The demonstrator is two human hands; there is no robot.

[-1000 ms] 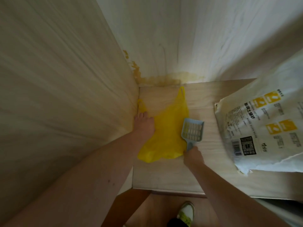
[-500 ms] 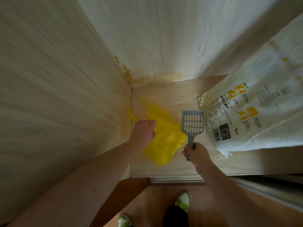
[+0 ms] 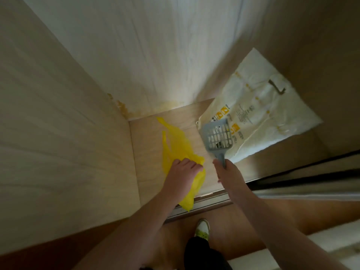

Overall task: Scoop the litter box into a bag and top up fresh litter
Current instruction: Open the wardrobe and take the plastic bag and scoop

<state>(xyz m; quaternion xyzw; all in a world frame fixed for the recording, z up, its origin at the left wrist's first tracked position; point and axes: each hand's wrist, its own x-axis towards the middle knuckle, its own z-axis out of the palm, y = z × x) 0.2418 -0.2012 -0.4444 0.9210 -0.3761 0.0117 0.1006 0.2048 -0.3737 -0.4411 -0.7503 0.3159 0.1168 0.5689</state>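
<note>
While gathering supplies from cupboard shelf: left hand clutches yellow bag, right hand grips scoop handle (litter sack waits far right).

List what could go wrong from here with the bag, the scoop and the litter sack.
1. The thin yellow plastic bag trails over the cabinet's wooden floor edge from the left hand; it might snag there.
2. The grey slotted plastic scoop, held by its handle in the right hand, hangs before the white paper litter sack, whose lower edge looks torn; a bump could worsen that.
</note>
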